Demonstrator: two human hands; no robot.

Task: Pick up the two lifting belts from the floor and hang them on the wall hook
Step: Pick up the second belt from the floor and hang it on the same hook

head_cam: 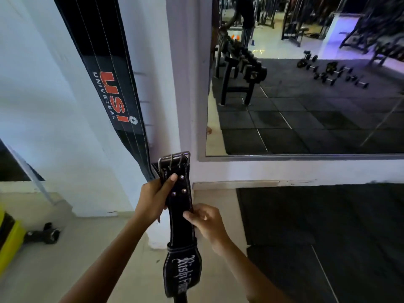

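A black leather lifting belt (181, 232) with a metal buckle (173, 159) and white lettering stands upright in front of me. My left hand (154, 199) grips it just below the buckle, thumb across the front by the rivets. My right hand (205, 221) pinches its right edge a little lower. A second belt (113, 92), black with red "USI Universal" lettering, hangs down the white wall from above the frame; its lower end reaches my left hand. The wall hook is out of view.
A large wall mirror (306, 156) on the right reflects a dumbbell rack and loose dumbbells. Black rubber mats (317, 237) cover the floor at right. A dumbbell (43, 235) and a yellow object (8, 237) lie at lower left on the pale floor.
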